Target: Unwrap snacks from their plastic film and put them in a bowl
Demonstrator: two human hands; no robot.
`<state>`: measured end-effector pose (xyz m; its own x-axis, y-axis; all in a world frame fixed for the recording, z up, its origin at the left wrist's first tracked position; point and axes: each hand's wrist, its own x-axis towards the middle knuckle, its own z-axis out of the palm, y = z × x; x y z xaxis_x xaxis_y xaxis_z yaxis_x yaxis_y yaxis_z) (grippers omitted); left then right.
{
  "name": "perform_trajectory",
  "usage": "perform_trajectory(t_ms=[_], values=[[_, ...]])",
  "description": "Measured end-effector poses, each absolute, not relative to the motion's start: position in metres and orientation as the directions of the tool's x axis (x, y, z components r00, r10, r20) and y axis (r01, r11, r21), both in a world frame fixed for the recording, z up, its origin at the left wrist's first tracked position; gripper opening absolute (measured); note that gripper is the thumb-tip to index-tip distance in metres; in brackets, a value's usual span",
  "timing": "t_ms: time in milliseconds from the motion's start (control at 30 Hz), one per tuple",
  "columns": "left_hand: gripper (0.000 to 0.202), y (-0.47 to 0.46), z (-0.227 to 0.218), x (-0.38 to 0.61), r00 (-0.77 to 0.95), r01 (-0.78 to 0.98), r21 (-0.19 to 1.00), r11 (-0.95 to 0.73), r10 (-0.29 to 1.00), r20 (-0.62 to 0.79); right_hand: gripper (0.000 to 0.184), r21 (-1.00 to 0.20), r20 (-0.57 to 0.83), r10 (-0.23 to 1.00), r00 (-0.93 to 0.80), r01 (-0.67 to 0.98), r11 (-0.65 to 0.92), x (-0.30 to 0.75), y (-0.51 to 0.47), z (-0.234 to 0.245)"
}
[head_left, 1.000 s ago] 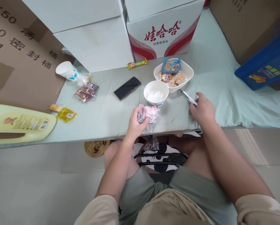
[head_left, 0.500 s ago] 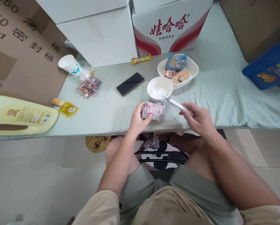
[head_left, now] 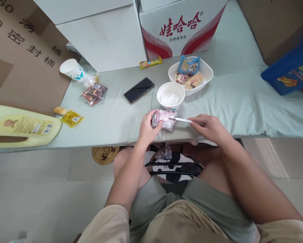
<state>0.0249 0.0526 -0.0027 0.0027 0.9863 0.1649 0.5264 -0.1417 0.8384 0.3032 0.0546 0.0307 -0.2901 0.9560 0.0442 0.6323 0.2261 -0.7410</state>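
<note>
Package (head_left: 163,114) near table edge (head_left: 116,135), beside bowl (head_left: 179,102), gripped by my left hand (head_left: 148,130); right hand (head_left: 209,127) pinches knife (head_left: 183,120), tip at wrap (head_left: 170,125). I'd call this cutting; next move calls for steady hold, light pressure.

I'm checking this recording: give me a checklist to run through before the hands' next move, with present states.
1. Left hand gripping the wrapped pack: ok.
2. Right hand holding the knife by its white handle: ok.
3. Left thumb apart from the knife's tip: ok, a gap shows.
4. Wrapped pack clear of the bowl: cannot tell, they overlap in view.
5. Phone apart from both hands: ok.
6. Wrapping cut through: cannot tell, glare hides it.
</note>
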Motion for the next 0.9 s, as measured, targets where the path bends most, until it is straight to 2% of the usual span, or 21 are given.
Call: perform_trajectory(t_ms=[67,167,233,300,367,433,567,667,800,900], values=[[0.055,0.053,-0.005,0.022,-0.024,0.538,0.833,-0.130,0.985,0.169,0.031,-0.745,0.012,0.972,-0.234,0.646,0.165,0.319,0.055,0.031],[0.061,0.053,-0.004,0.019,-0.070,0.568,0.807,-0.161,0.968,0.243,0.030,-0.683,0.035,0.999,-0.026,0.729,0.043,0.334,0.057,0.028],[0.063,0.051,0.000,0.019,-0.017,0.582,0.779,-0.232,0.955,0.297,0.031,-0.602,0.062,0.995,0.077,0.798,-0.025,0.336,0.060,0.024],[0.054,0.050,0.003,0.021,0.086,0.586,0.753,-0.298,0.948,0.308,0.033,-0.519,0.107,0.985,0.135,0.853,-0.061,0.332,0.062,0.020],[0.039,0.049,0.005,0.024,0.131,0.579,0.756,-0.303,0.951,0.280,0.035,-0.489,0.184,0.972,0.146,0.871,-0.039,0.323,0.063,0.018],[0.028,0.050,0.005,0.027,0.094,0.535,0.807,-0.251,0.967,0.239,0.034,-0.537,0.245,0.967,0.067,0.840,0.077,0.310,0.062,0.018],[0.024,0.053,0.001,0.033,-0.050,0.299,0.946,-0.121,0.988,0.143,0.030,-0.671,0.256,0.934,-0.251,0.650,0.358,0.278,0.052,0.021],[0.027,0.053,0.003,0.036,-0.147,0.035,0.999,-0.041,0.988,0.046,0.037,-0.718,0.239,0.895,-0.377,0.552,0.424,0.256,0.045,0.020],[0.027,0.054,0.010,0.035,-0.210,-0.330,0.938,0.109,0.960,-0.186,0.061,-0.755,0.209,0.909,-0.360,0.531,0.384,0.244,0.041,0.013],[0.030,0.055,0.016,0.031,-0.110,-0.440,0.866,0.238,0.942,-0.316,0.064,-0.761,0.204,0.937,-0.283,0.556,0.334,0.244,0.043,0.009]])
